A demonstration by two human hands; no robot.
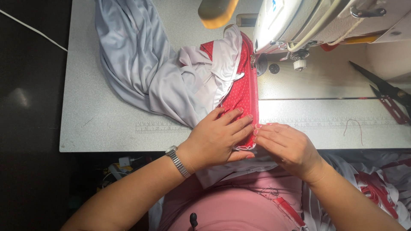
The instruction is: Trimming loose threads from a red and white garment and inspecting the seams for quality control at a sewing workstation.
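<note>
**Both hands flat on red dotted fabric at the sewing machine**

The left hand [220, 137], fingers spread and extended, presses palm-down on the red dotted fabric [242, 96] near the table's [98, 119] front edge. The right hand [287, 147], fingers straight and together, touches the fabric's stitched right edge with its fingertips; neither hand grips. The fabric runs from the front edge back to the sewing machine [308, 21]. Grey cloth [137, 64] lies bunched leftward; scissors [381, 87] rest near the right edge.

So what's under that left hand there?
The left hand lies flat on red dotted fabric with a white stitched edge, which runs up to the sewing machine. Grey cloth bunches beside it. What lies beneath the fabric is covered.
</note>
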